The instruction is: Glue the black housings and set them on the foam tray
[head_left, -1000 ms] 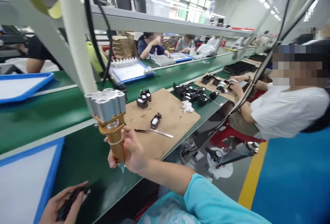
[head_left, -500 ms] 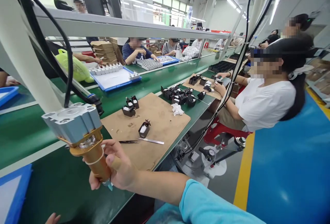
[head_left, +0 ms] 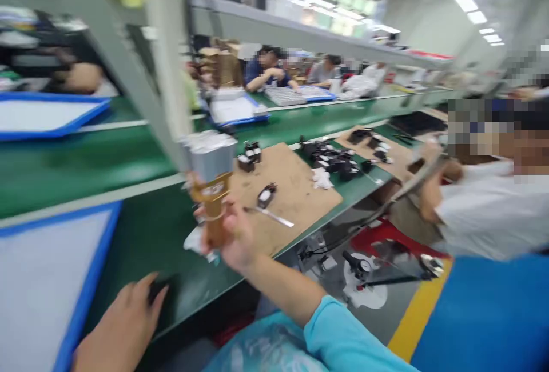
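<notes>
Right hand (head_left: 234, 238) is closed around gold tool barrel (head_left: 213, 206), hung under silver block (head_left: 211, 155) above the green worktop's (head_left: 141, 235) front edge. Left hand (head_left: 122, 326) is laid on black part (head_left: 158, 289) at that edge, beside blue-rimmed tray (head_left: 92, 286); its grip cannot be told through blur. Brown mat (head_left: 295, 183) is seen along the same edge.

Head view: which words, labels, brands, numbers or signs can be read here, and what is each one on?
No text can be read: the frame is motion-blurred.
Gold tool in the right hand: a pale patch, perhaps a label, too blurred to read.
Cardboard boxes across the belt: no legible print.
</notes>
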`<state>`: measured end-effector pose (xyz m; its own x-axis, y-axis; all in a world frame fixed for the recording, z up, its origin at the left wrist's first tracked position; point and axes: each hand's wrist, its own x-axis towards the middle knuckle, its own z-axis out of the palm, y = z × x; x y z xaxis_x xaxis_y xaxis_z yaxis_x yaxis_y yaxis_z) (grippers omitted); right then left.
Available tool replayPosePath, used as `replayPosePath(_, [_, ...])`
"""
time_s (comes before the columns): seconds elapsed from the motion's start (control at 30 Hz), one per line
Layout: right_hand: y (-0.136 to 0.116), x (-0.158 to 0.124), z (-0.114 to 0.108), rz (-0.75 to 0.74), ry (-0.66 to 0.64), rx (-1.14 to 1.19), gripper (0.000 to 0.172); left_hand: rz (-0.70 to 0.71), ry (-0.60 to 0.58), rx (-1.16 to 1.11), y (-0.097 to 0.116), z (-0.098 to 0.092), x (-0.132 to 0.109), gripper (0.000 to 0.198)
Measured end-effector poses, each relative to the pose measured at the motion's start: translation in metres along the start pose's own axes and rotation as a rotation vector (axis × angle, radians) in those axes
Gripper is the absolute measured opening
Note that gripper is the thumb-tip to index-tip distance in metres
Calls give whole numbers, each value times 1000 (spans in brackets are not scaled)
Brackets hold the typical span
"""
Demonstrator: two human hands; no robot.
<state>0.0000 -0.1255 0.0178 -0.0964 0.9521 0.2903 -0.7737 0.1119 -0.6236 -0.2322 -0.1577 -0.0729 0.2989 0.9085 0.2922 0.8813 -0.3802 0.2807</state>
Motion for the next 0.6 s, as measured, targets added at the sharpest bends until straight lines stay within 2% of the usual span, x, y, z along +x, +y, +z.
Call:
replayPosePath(0.07, [-7,-8,2,-21,89,-70,46,-170,-20,-144,29,-17,0,32])
replayPosePath(0.1, [-11,-10,2,-38,112,-106,42,-281,1,-291,38,-23,2,32])
replayPosePath(0.2, [-16,-8,-3,-93,91,-183,38,-669,171,-947,44,-32,4,40])
replayPosePath(0.27, [-18,-7,-5,-105,80,-211,39,-787,223,-1395,44,-37,1,46])
replayPosePath(0.33, [-20,-8,-4,-124,82,-251,39,-791,249,-1686,45,-44,-2,46])
replayPosePath(0.4, [-22,-9,-3,-142,94,-282,40,-754,263,-1823,45,-52,-4,43])
replayPosePath(0.5, [-22,-8,-1,-133,115,-296,39,-684,256,-1895,40,-62,-8,41])
replayPosePath(0.6, [-21,-5,-2,-118,132,-293,41,-587,233,-1848,26,-70,-14,50])
